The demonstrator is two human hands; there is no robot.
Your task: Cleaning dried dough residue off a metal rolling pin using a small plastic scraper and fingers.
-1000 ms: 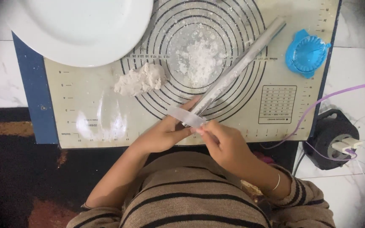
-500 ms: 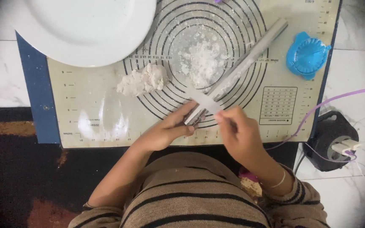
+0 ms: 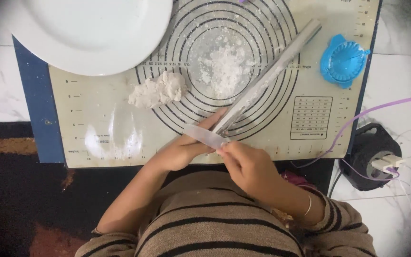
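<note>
Dough work looks early: a rough, pale dough lump (image 3: pixel 159 90) sits unrolled on the cream silicone baking mat w/ printed black rings (image 3: pixel 96 107), loose flour (image 3: pixel 224 71) scattered at ring centre. Long flour-dusted metal rolling pin (image 3: pixel 267 78) is steadied at its near end by the left hand (image 3: pixel 181 147), fingers wrapped on it. Thin translucent strip (image 3: pixel 205 136) is pinched by right hand (image 3: pixel 248 166) fingers. Large white round plate (image 3: pixel 91 28) and blue plastic dumpling press (image 3: pixel 342 59) lie nearby, unused; purple cable (image 3: pixel 372 112) trails beside the mat.

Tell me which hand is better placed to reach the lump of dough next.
Left, probably. The left hand lies on the mat beside the rolling pin, on the dough side. The right hand is farther off, pinching the clear strip.
</note>
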